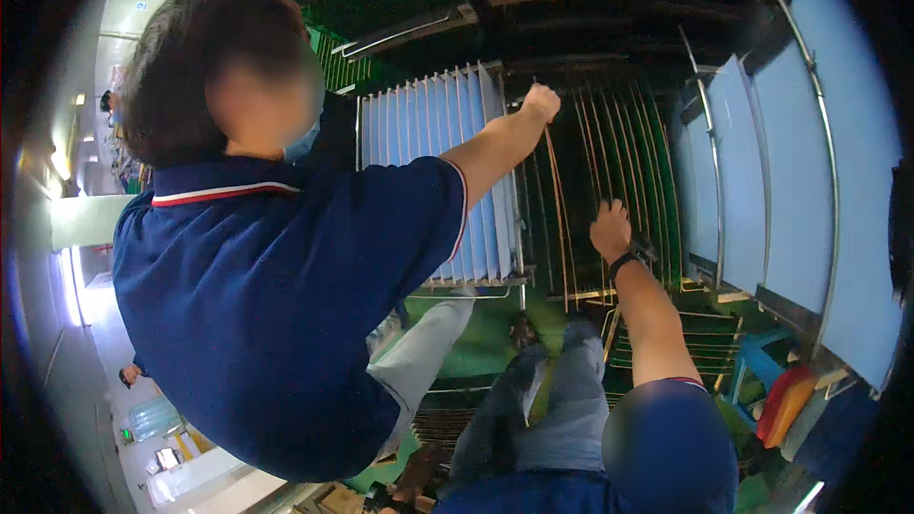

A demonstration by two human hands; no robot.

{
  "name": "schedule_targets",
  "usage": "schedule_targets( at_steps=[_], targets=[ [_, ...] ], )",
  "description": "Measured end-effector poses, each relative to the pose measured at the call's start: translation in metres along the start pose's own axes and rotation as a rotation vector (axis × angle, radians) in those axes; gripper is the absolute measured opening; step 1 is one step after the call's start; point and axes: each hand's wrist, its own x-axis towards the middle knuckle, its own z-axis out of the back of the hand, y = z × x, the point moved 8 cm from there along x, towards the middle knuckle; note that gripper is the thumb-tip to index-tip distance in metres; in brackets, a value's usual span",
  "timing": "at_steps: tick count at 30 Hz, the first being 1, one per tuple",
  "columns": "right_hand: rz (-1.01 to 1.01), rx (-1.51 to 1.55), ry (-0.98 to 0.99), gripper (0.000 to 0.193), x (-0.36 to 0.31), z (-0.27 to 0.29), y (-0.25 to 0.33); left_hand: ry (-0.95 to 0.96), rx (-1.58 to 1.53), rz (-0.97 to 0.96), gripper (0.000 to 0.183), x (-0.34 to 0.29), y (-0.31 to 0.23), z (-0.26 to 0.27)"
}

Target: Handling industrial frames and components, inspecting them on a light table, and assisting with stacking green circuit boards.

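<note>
My right hand (610, 230), with a dark band at its wrist, reaches forward from the lower right. Its fingers are curled at the edge of a wire rack shelf (636, 148), one of several thin shelves seen edge-on in a rack. The exact grip is partly hidden by the hand. My left hand is not in view. To the left, a co-worker in a navy polo shirt (276, 324) stretches an arm across. The co-worker's closed hand (543, 103) is at the far end of another thin rack shelf (559, 200).
A rack of upright pale-blue sheets (433, 124) stands left of the wire shelves. Larger pale-blue panels (795, 143) on metal frames are at the right. A blue stand (754, 366) and an orange-red item (785, 405) sit lower right. The floor (476, 347) is green.
</note>
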Motion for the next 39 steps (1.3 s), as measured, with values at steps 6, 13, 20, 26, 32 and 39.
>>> schedule_targets(
  at_steps=[6, 13, 20, 26, 32, 39],
  targets=[
    [0.121, 0.024, 0.11, 0.038, 0.01, -0.005, 0.066, 0.099, 1.093, -0.207, 0.016, 0.385, 0.045, 0.018],
    [0.076, 0.022, 0.207, 0.03, 0.05, -0.031, 0.041, 0.121, 1.17, -0.24, 0.018, 0.411, 0.043, -0.017],
    [0.444, -0.056, 0.089, 0.022, 0.047, -0.059, 0.039, 0.096, 0.99, -0.269, 0.016, 0.327, -0.005, 0.035],
    [0.219, 0.031, 0.166, 0.024, 0.018, -0.032, -0.018, 0.122, -0.154, 0.07, 0.019, -0.072, 0.011, -0.024],
    [0.137, 0.103, 0.185, 0.029, -0.009, 0.003, 0.009, 0.131, -0.763, 0.741, 0.024, -0.376, 0.12, -0.087],
    [0.008, 0.769, -0.299, 0.03, -0.149, 0.046, -0.032, 0.249, -0.868, 0.592, 0.026, -0.317, 0.097, -0.086]
  ],
)
